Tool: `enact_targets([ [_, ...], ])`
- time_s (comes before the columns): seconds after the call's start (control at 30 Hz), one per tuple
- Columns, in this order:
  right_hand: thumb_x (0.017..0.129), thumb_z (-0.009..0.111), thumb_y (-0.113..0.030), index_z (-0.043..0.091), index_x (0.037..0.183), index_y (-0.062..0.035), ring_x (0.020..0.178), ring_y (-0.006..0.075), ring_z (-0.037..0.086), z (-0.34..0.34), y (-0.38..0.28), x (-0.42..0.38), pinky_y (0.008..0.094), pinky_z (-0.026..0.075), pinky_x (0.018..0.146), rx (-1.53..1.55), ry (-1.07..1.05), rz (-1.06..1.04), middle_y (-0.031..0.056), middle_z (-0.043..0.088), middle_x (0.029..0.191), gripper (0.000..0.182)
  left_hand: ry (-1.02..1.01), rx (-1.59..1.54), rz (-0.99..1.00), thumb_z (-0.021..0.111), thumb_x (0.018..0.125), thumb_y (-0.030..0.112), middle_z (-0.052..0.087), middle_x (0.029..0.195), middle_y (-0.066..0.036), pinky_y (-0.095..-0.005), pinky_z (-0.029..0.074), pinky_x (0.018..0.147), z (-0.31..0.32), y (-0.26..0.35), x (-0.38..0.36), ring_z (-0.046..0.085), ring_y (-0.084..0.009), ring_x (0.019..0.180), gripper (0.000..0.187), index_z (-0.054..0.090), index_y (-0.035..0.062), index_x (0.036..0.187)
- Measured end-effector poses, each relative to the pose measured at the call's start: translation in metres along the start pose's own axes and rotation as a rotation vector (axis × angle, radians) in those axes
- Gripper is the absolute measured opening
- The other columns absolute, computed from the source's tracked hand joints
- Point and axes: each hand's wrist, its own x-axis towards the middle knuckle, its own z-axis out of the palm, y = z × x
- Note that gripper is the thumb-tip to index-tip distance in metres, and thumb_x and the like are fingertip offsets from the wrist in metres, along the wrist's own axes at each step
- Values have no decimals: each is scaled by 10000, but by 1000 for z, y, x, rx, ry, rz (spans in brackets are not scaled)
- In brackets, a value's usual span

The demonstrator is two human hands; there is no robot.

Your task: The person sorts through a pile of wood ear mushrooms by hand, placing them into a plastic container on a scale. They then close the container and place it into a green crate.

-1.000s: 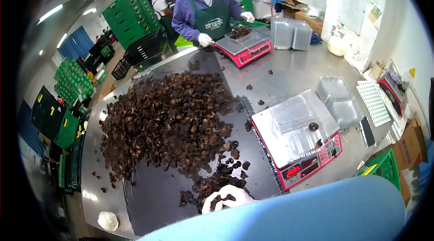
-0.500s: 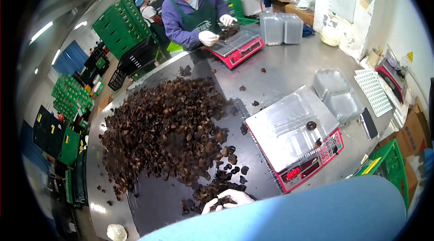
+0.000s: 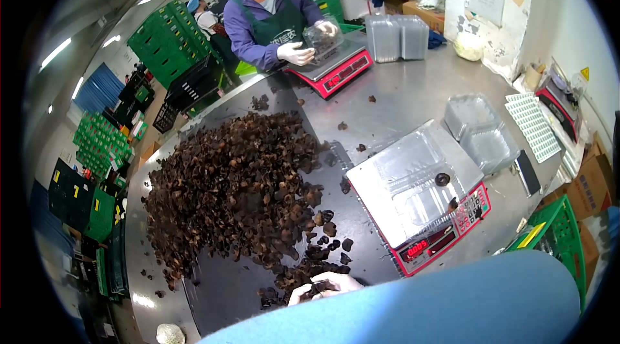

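Note:
My left hand point(image 3: 299, 294) and my right hand point(image 3: 337, 281), both in white gloves, are at the bottom middle of the head view, close together. Their fingers curl around a few dark wood ear mushrooms point(image 3: 316, 289). Just beyond them is a small cluster of the same mushrooms point(image 3: 303, 272), beside a large brown heap point(image 3: 226, 189) on the table. A blue sleeve point(image 3: 413, 299) hides my wrists and part of the hands. To the right, a red scale point(image 3: 413, 255) carries a clear plastic tray point(image 3: 413, 189) with a couple of mushroom pieces in it.
Stacked clear trays point(image 3: 481, 134), a label sheet point(image 3: 533, 126) and a dark phone point(image 3: 527, 174) lie beyond the scale. Across the metal table point(image 3: 400, 95), a co-worker point(image 3: 271, 21) holds a clear tray above another red scale point(image 3: 342, 74). A green crate point(image 3: 555, 234) stands at right.
The co-worker has raised a clear tray with mushrooms off the far scale. My hands stay in nearly the same place, with slight finger movement. The view has shifted slightly.

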Motion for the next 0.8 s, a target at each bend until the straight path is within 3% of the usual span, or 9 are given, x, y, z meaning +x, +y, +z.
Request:
enact_targets([
  [0.03, 902, 596, 43, 481, 1287, 21, 1134, 180, 570, -2, 2, 1, 351, 427, 1025, 33, -5, 72, 106, 591, 1189, 402, 0, 1, -2, 658, 863, 58, 573, 1201, -119, -340, 459, 946, 0, -1, 0, 575, -200, 1065, 499, 468, 10, 1322],
  [0.23, 907, 629, -24, 528, 1244, -6, 1095, 156, 579, -3, -4, 0, 318, 456, 972, -162, -5, 15, 95, 609, 1153, 352, -8, 12, 0, 656, 863, 51, 581, 1182, -114, -334, 463, 937, 1, 1, 1, 579, -193, 1050, 484, 477, 10, 1311],
  [0.33, 913, 632, -94, 536, 1228, -9, 1019, 89, 586, 4, -21, -10, 226, 497, 890, 44, -54, -106, 67, 609, 1132, 340, -8, 13, 0, 656, 863, 47, 585, 1173, -111, -331, 465, 933, 0, 1, 0, 581, -190, 1043, 476, 482, 10, 1305],
  [0.8, 918, 630, -104, 550, 1207, -14, 1009, 93, 592, -5, -11, -7, 228, 497, 884, 86, -78, 17, 65, 615, 1122, 313, -13, 63, -1, 653, 863, 30, 604, 1129, -99, -316, 474, 912, 2, 3, -4, 591, -176, 1010, 442, 503, 10, 1279],
])
